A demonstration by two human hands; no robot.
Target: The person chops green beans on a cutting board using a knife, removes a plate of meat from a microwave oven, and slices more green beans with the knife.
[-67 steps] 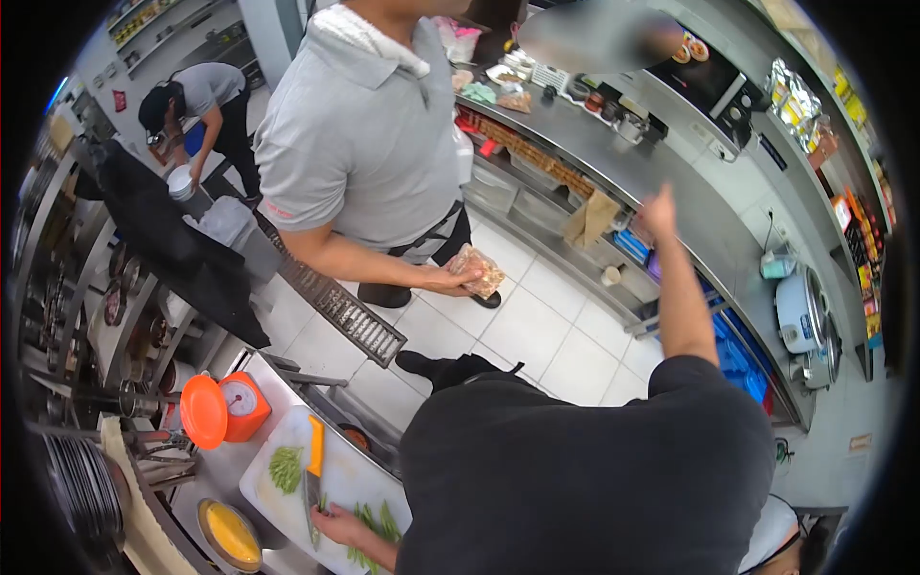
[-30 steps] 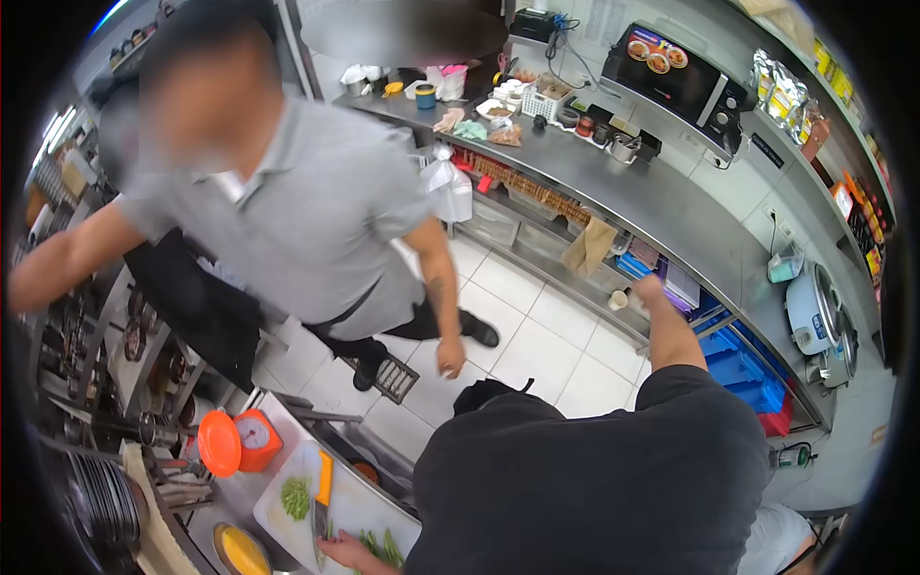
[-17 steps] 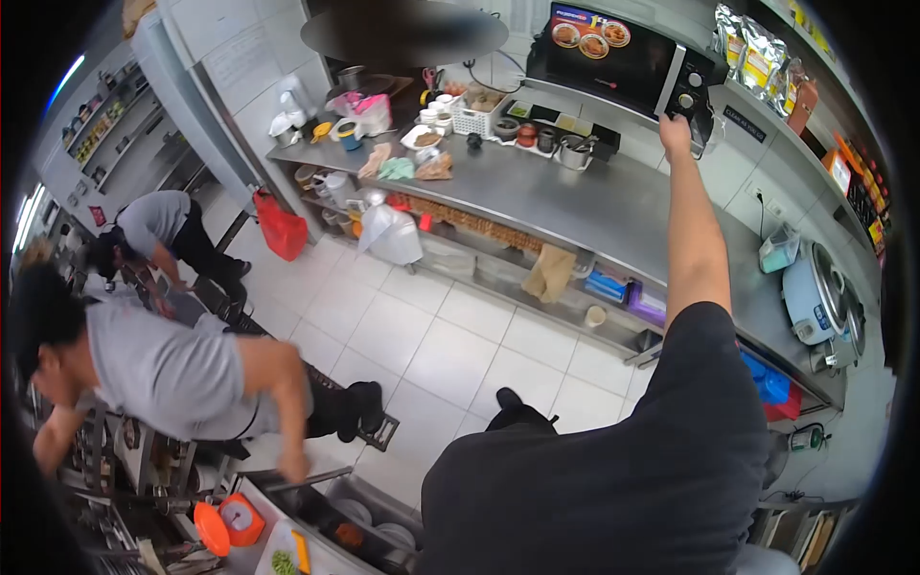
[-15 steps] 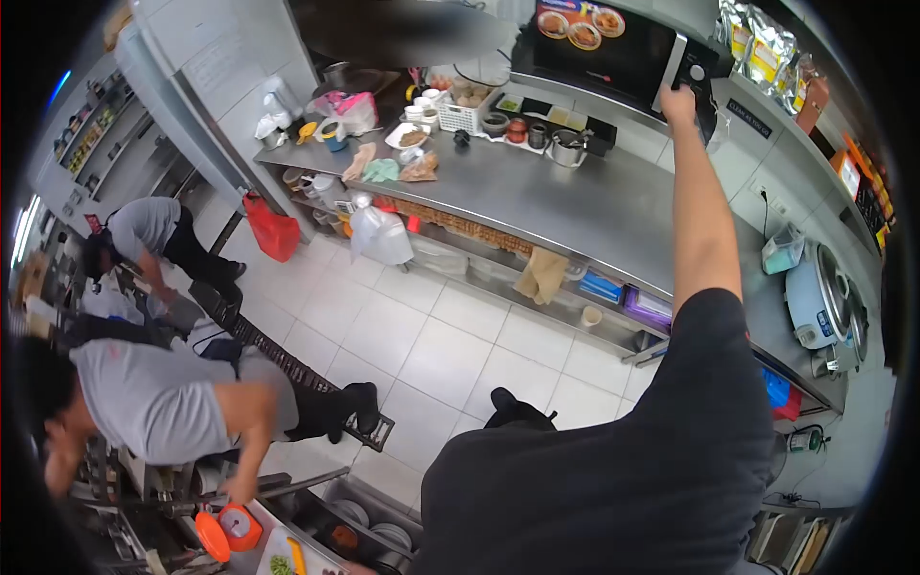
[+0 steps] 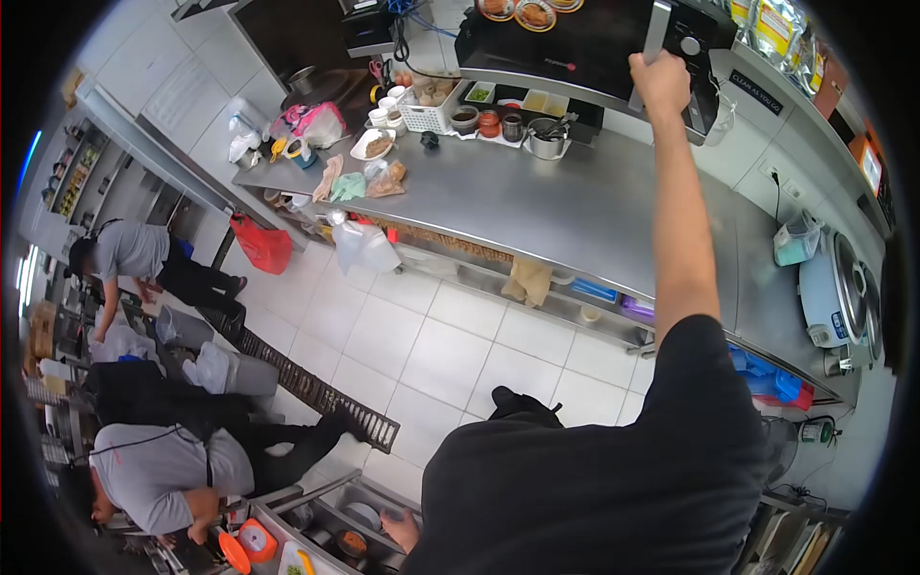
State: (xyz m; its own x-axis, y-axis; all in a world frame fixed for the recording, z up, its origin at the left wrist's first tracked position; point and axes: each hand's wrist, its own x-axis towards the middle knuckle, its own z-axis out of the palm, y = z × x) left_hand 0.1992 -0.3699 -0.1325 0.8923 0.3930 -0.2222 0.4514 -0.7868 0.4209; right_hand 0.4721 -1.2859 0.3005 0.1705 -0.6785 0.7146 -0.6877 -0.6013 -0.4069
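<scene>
My right hand (image 5: 661, 88) is closed around the upright handle (image 5: 655, 38) of a black microwave oven (image 5: 565, 57) at the top of the view, with my arm stretched out to it. The microwave's door looks closed. To the right of the handle is a round knob (image 5: 690, 45). My left hand (image 5: 401, 530) shows at the bottom, partly hidden by my dark shirt. Its fingers look apart, beside the stainless counter's sunken bays, where a pale plate (image 5: 363, 516) and a container of reddish food (image 5: 353, 544) sit.
The steel counter (image 5: 537, 211) carries a pot with utensils (image 5: 546, 144), sauce jars (image 5: 489, 123), a white basket (image 5: 428, 113) and a bowl of food (image 5: 372, 144). At right stands a rice cooker (image 5: 834, 292). Two co-workers bend over at left. A drain grate (image 5: 316, 388) crosses the tiled floor.
My view has shifted, and my left hand has come further into sight at the bottom. My right hand stays on the microwave handle. The nearer co-worker's hand has moved away from the orange scale.
</scene>
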